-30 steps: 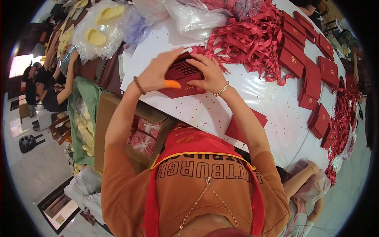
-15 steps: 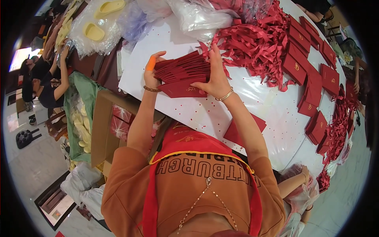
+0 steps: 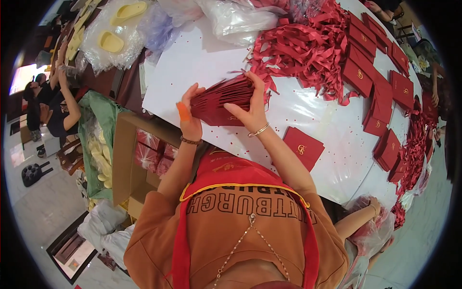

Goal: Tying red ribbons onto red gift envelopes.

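Red envelope stack (image 3: 221,101) | clamped by left hand (image 3: 190,118) and right hand (image 3: 251,108) fingers | white table (image 3: 192,67)

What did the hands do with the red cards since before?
Both hands, left hand and right hand, lifted the stack of red cards off the white table and squared it up on edge. The ribbon pile and the single red card stayed put.

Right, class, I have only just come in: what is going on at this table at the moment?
A person holds a fanned stack of dark red envelopes over a white table, the left hand gripping one end and the right hand the other. A heap of red ribbons lies just beyond. More red envelopes lie in rows to the right, and one lies alone near the right forearm.
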`<state>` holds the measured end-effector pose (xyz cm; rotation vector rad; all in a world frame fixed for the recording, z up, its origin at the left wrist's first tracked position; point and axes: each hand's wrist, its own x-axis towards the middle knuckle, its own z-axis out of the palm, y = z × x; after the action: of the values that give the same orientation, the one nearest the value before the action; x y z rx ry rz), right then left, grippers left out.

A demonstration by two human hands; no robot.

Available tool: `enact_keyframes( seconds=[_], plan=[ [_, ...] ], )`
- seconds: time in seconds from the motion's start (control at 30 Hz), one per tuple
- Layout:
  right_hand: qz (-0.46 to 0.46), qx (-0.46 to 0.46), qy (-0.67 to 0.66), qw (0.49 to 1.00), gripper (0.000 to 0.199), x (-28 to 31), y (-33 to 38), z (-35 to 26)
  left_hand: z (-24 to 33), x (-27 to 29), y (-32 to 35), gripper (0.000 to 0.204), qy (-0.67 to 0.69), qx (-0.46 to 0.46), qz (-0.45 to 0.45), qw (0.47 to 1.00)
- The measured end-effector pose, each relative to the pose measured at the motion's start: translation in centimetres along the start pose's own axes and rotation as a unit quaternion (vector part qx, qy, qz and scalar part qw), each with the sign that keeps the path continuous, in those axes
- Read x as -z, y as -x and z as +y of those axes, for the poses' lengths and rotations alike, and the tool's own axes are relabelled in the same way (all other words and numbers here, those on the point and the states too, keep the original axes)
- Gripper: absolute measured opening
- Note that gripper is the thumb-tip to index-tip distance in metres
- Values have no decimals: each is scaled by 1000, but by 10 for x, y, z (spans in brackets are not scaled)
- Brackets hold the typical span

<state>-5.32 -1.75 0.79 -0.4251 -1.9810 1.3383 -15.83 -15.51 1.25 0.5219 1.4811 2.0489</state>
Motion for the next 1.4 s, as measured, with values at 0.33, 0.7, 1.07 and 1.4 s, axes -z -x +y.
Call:
enact_keyframes(
  seconds=[0.33, 0.7, 1.07, 1.4],
  plan=[
    [-113, 104, 112, 982, 86, 19, 24, 5, 69, 14, -8, 69, -642, -265, -243, 677],
    [-151, 108, 174, 967, 95, 32, 7, 7, 57, -24, -20, 74, -708, -185, -323, 600],
    [-117, -11, 254, 960, 65, -10, -36, -27, 75, 34, -98, 49, -483, 113, -330, 803],
    [15, -114, 163, 980, 30, 59, 49, 1, -5, 106, -193, 45, -184, 374, -92, 904]
  ],
)
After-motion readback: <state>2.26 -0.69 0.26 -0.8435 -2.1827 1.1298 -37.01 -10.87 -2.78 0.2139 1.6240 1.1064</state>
